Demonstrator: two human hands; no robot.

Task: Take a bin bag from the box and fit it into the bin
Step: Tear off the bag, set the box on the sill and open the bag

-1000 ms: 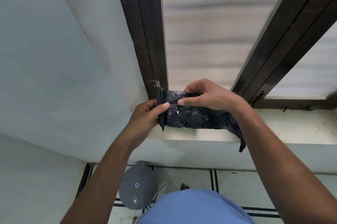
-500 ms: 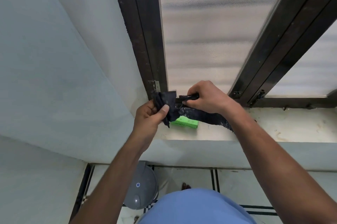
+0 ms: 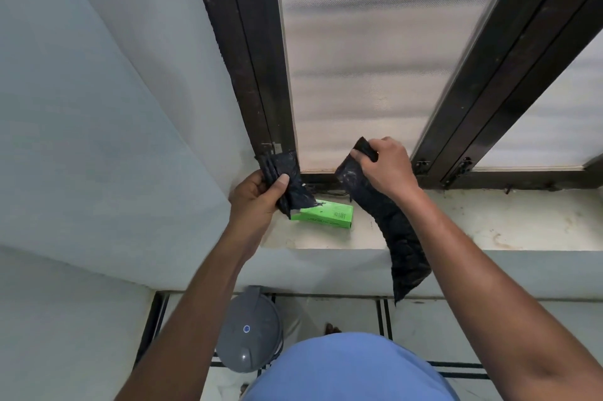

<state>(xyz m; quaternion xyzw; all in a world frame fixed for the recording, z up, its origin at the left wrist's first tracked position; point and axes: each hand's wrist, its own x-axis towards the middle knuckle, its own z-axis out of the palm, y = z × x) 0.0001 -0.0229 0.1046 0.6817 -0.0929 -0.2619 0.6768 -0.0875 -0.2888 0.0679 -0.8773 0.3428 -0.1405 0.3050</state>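
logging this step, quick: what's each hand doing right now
Left hand: closed, gripping the folded black bags.
Right hand: closed, pinching the torn-off bin bag.

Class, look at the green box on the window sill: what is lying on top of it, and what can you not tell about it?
The black folded bags that the left hand grips hang over the green box, covering its left end. Whether they touch it, and what is inside, cannot be seen.

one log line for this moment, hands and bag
left hand grips bag roll | right hand pinches torn-off bin bag | box on sill | bin closed
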